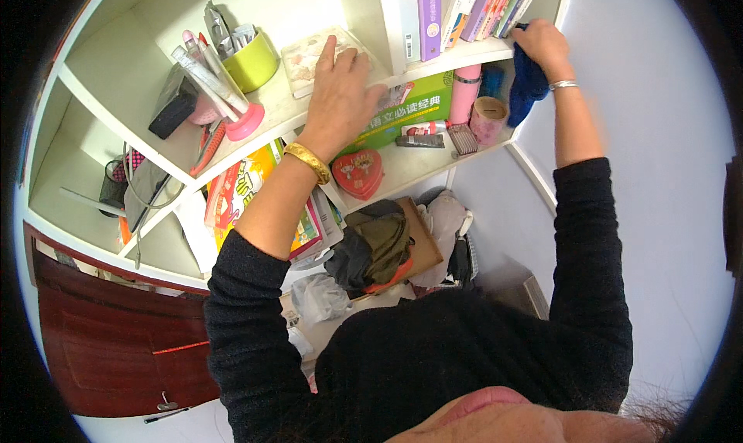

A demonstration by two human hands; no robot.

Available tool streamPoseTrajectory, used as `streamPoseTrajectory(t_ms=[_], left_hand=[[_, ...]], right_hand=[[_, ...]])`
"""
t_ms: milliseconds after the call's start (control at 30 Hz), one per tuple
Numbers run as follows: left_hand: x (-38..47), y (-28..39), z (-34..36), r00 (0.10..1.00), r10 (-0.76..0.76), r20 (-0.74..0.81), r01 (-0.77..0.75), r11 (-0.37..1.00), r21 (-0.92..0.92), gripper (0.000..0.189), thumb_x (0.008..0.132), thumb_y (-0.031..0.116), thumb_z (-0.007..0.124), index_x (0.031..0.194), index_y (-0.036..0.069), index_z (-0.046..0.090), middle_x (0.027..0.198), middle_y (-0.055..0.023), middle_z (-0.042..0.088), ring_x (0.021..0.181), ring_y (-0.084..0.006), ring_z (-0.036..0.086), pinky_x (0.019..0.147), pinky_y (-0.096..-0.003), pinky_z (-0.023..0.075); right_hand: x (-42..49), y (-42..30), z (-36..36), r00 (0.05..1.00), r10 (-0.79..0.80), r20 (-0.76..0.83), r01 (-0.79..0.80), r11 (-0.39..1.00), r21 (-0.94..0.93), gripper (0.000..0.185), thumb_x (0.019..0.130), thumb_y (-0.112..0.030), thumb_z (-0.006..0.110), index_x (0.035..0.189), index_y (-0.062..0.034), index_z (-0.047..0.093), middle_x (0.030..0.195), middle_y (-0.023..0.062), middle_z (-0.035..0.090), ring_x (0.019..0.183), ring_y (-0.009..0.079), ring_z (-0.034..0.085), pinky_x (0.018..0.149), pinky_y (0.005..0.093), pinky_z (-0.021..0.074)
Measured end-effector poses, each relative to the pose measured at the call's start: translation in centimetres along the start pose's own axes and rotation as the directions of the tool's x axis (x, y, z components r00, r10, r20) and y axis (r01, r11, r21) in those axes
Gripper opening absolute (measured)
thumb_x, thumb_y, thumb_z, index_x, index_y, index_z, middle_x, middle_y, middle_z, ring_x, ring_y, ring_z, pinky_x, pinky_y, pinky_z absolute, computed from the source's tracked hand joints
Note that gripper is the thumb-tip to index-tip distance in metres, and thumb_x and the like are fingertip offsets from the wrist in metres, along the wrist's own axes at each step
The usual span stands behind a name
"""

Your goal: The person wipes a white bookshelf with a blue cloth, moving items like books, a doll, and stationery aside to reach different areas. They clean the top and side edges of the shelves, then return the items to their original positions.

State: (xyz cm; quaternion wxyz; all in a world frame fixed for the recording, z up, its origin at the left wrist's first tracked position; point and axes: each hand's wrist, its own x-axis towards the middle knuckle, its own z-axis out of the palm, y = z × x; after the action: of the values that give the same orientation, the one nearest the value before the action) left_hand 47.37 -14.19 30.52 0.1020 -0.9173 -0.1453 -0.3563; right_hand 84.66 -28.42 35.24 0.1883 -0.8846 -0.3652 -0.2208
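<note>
My right hand (541, 49) grips a dark blue cloth (527, 88), which hangs over the shelf edge beside the leaning books (502, 4). My left hand (342, 94) has its fingers spread, with nothing held; its fingertips are over a flat, pale patterned box or book (316, 57) on the upper shelf. Whether they touch it I cannot tell. Left of that hand stand a lime green cup (255, 65) with packets in it and a clear pen holder with a pink base (246, 123).
A lower shelf holds a green box (426, 103), a pink bottle (465, 94), a pink cylindrical container (489, 120) and a red heart-shaped tin (358, 173). Below lie piled clothes (377, 239) and a plastic bag (320, 298). A wall (656, 152) stands at the right.
</note>
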Motion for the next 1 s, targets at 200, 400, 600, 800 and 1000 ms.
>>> streamPoseTrajectory(t_ms=[200,400,600,800,1000], left_hand=[[0.2,0.1,0.6,0.998,0.022,-0.060,-0.021,0.999,0.026,0.049,0.089,0.022,0.074,0.127,-0.007,0.062,0.138,-0.0248,0.055,0.145,-0.0490,0.031,0.119,-0.0509,0.0311],[-0.2,-0.3,0.0,0.975,0.004,-0.223,-0.056,0.972,-0.228,0.048,0.087,0.018,0.073,0.128,-0.005,0.062,0.137,-0.0255,0.055,0.144,-0.0502,0.031,0.118,-0.0513,0.0321],[-6.1,0.0,-5.5,0.971,-0.085,-0.223,0.020,0.960,-0.281,0.041,0.092,0.011,0.066,0.132,0.002,0.060,0.132,-0.0197,0.060,0.137,-0.0427,0.044,0.113,-0.0475,0.0383],[-12.3,-1.2,-11.4,0.885,-0.461,0.058,0.420,0.738,-0.528,0.035,0.102,0.009,0.058,0.137,0.004,0.061,0.095,0.0017,0.063,0.090,-0.0060,0.058,0.085,-0.0209,0.0476],[-10.8,-2.4,-10.6,0.798,-0.580,0.165,0.399,0.303,-0.866,0.043,0.100,0.007,0.058,0.141,-0.006,0.053,0.118,-0.0101,0.065,0.108,-0.0158,0.062,0.099,-0.0279,0.0498]], right_hand=[[-5.7,-5.4,-0.9,0.984,-0.173,-0.047,0.175,0.984,0.031,0.036,0.082,-0.033,0.064,0.101,-0.0058,0.078,0.096,0.0224,0.074,0.092,0.0405,0.071,0.083,0.0497,0.0571],[-11.7,-11.1,-2.6,0.833,-0.491,-0.256,0.554,0.745,0.371,0.024,0.082,-0.024,0.066,0.095,-0.0079,0.078,0.093,0.0194,0.073,0.086,0.0395,0.070,0.081,0.0453,0.0563],[-17.0,-14.7,-5.2,0.772,-0.473,-0.425,0.636,0.572,0.519,0.020,0.087,-0.007,0.065,0.105,-0.0006,0.072,0.100,0.0134,0.072,0.092,0.0258,0.070,0.087,0.0349,0.0540],[-14.2,-22.4,-5.1,0.590,-0.579,-0.563,0.772,0.609,0.182,0.021,0.091,-0.015,0.065,0.108,-0.0049,0.072,0.105,0.0133,0.073,0.097,0.0350,0.069,0.083,0.0412,0.0558],[-10.6,-27.9,-3.8,0.776,-0.622,-0.099,0.629,0.776,0.051,0.041,0.095,-0.038,0.053,0.112,-0.0050,0.071,0.097,0.0250,0.072,0.093,0.0430,0.069,0.085,0.0536,0.0543]])
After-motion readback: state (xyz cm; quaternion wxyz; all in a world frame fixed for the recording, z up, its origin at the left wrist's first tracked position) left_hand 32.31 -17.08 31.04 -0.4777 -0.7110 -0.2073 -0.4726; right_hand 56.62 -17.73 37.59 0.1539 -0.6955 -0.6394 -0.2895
